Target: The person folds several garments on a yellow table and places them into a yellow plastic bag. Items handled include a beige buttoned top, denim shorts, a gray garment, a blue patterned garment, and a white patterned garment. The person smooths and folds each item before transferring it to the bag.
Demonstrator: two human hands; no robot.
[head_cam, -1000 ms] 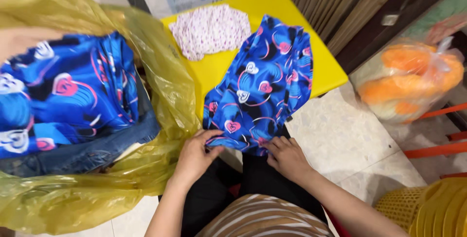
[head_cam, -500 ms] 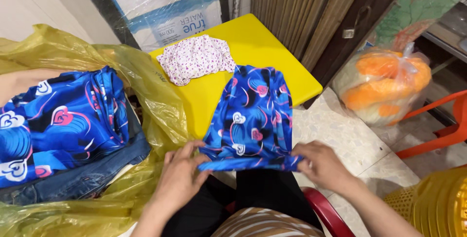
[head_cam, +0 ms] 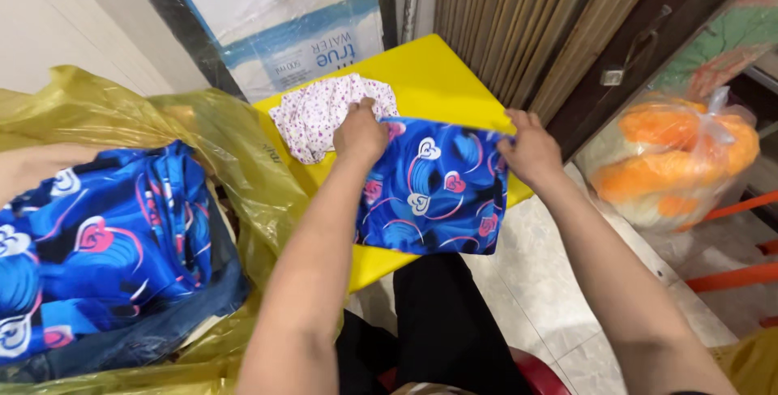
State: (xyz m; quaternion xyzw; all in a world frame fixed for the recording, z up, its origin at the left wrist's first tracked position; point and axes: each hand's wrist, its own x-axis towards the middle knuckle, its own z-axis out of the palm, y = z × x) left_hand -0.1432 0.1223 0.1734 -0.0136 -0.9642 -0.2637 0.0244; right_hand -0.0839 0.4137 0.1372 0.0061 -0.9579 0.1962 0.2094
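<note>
Yellow table [head_cam: 454, 71] seen from above, tiled floor beneath. Folded blue heart-print cloth [head_cam: 433, 188] laid flat on table. Far corners pinned by left hand [head_cam: 361, 132] and right hand [head_cam: 528, 148], fingers closed on folded edge, seemingly so fold is kept straight. White dotted cloth [head_cam: 316, 111] just beyond left hand. Yellow plastic bag [head_cam: 203, 132] at left, matching blue clothes [head_cam: 97, 241] heaped inside.
</note>
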